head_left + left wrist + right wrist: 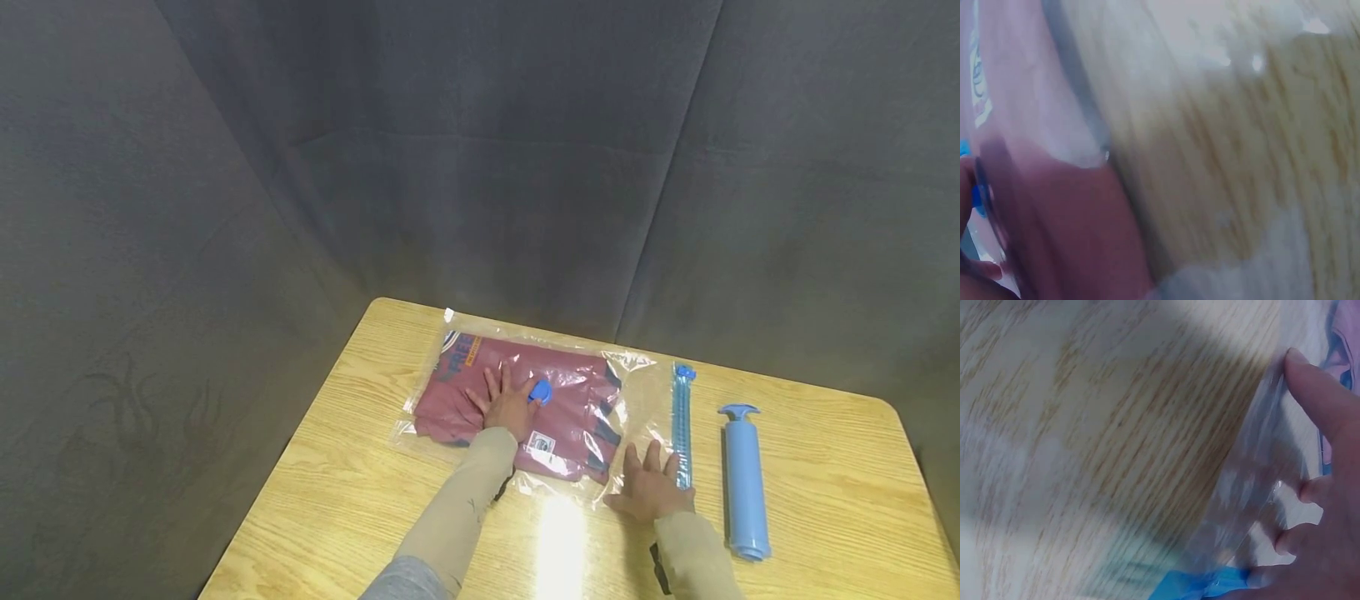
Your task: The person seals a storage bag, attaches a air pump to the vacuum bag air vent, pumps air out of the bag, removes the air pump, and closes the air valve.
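Note:
A clear plastic storage bag point(647, 400) lies flat on the table with a folded maroon garment point(566, 367) inside. Near the middle of the bag is a round blue valve cap point(541, 392). My left hand point(508, 410) rests spread on the bag over the garment, its thumb side beside the cap. Along the bag's right end runs a blue zip strip point(682, 425) with a blue slider point(685, 372) at its far end. My right hand point(651, 487), fingers spread, touches the bag's near right corner by the strip; its fingertips point(1294, 356) lie on the clear film.
A light blue hand pump point(746, 483) with a T-shaped handle lies right of the bag. The wooden table point(825, 467) has rounded far corners, and a dark grey curtain point(480, 167) hangs behind it and to the left.

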